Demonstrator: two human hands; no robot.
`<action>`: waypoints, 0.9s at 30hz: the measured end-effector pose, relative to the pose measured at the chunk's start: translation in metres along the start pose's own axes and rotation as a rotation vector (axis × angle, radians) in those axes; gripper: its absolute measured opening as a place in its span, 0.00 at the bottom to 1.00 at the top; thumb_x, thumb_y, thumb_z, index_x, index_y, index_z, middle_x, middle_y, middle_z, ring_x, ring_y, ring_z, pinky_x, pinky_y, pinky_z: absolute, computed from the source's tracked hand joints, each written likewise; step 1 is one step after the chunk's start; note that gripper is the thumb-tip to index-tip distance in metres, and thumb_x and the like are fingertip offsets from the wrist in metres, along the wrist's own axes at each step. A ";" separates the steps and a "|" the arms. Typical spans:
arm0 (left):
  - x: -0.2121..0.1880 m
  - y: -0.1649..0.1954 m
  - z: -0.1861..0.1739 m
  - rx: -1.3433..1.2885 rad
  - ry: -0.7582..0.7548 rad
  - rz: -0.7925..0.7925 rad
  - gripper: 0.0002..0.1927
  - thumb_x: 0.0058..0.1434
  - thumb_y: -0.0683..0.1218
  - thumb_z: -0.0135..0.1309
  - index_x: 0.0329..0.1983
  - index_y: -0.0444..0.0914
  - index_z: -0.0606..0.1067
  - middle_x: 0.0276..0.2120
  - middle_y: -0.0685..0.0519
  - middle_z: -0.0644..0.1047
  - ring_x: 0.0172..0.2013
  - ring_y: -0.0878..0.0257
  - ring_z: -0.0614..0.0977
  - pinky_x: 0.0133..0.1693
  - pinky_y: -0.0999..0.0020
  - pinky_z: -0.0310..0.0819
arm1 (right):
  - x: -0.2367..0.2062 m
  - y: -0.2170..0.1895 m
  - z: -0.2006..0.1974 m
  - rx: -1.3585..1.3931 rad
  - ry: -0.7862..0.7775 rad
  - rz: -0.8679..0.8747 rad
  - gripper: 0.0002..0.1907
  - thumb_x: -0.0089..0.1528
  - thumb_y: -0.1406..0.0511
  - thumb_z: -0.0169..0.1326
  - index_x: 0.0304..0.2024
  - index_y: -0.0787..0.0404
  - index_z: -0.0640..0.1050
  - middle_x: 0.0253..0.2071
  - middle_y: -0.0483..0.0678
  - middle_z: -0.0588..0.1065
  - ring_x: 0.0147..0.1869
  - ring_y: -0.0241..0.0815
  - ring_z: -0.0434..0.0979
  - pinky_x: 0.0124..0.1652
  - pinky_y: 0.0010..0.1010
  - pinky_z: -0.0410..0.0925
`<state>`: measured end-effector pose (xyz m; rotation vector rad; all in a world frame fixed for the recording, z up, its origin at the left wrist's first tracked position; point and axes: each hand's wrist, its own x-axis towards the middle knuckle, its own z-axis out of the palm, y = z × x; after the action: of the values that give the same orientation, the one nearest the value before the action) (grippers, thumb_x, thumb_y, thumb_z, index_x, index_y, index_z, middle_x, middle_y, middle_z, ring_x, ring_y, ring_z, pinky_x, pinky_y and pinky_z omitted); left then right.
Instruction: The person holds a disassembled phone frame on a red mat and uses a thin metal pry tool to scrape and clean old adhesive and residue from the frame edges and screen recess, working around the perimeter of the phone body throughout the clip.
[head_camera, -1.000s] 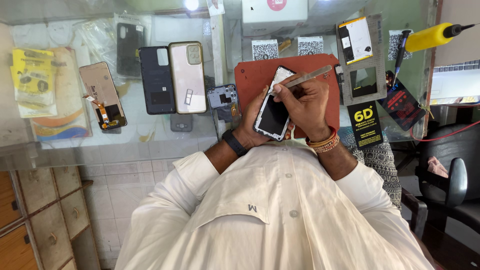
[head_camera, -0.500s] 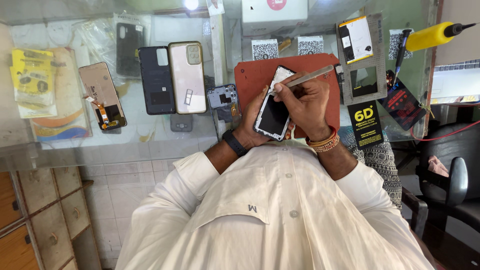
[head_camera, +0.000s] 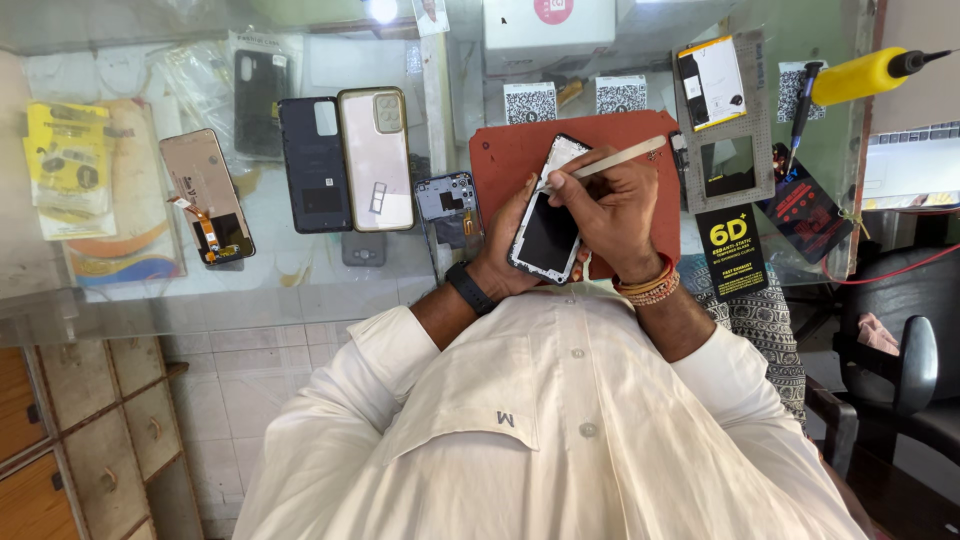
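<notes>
Over the red mat (head_camera: 500, 165) on the glass counter (head_camera: 300, 290), the left hand (head_camera: 505, 240) fingers grip a dark-screened smartphone (head_camera: 548, 232); the right hand (head_camera: 612, 210) fingers pinch a beige spudger (head_camera: 625, 156) against its upper edge.

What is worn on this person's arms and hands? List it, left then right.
Left hand: a dark watch band at the wrist, cream shirt sleeve rolled back with a cuff. Right hand: stacked orange and beaded bracelets, same cream sleeve pushed up the forearm. No gloves.
</notes>
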<state>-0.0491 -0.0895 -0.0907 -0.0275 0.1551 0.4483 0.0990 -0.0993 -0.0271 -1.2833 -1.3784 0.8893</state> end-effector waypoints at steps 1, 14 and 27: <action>0.000 0.000 0.000 0.003 0.006 0.004 0.34 0.74 0.71 0.32 0.53 0.39 0.71 0.38 0.38 0.78 0.36 0.46 0.83 0.34 0.50 0.82 | 0.000 0.000 0.000 0.001 0.005 0.005 0.06 0.68 0.72 0.61 0.39 0.70 0.79 0.30 0.49 0.80 0.34 0.32 0.81 0.34 0.21 0.73; 0.003 0.000 0.001 -0.001 -0.001 0.057 0.32 0.76 0.69 0.32 0.54 0.38 0.71 0.40 0.40 0.79 0.37 0.46 0.84 0.35 0.51 0.82 | 0.004 -0.004 0.004 0.023 0.033 0.021 0.05 0.68 0.72 0.61 0.39 0.71 0.79 0.31 0.49 0.80 0.35 0.32 0.81 0.35 0.22 0.74; 0.005 0.001 0.006 0.000 -0.017 0.087 0.31 0.76 0.68 0.31 0.58 0.39 0.69 0.43 0.40 0.78 0.37 0.45 0.84 0.34 0.49 0.82 | 0.013 -0.006 0.013 0.066 0.192 0.102 0.05 0.69 0.72 0.60 0.41 0.70 0.79 0.32 0.48 0.81 0.36 0.31 0.82 0.36 0.22 0.76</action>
<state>-0.0446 -0.0864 -0.0856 -0.0174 0.1399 0.5351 0.0859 -0.0859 -0.0214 -1.3609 -1.1339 0.8492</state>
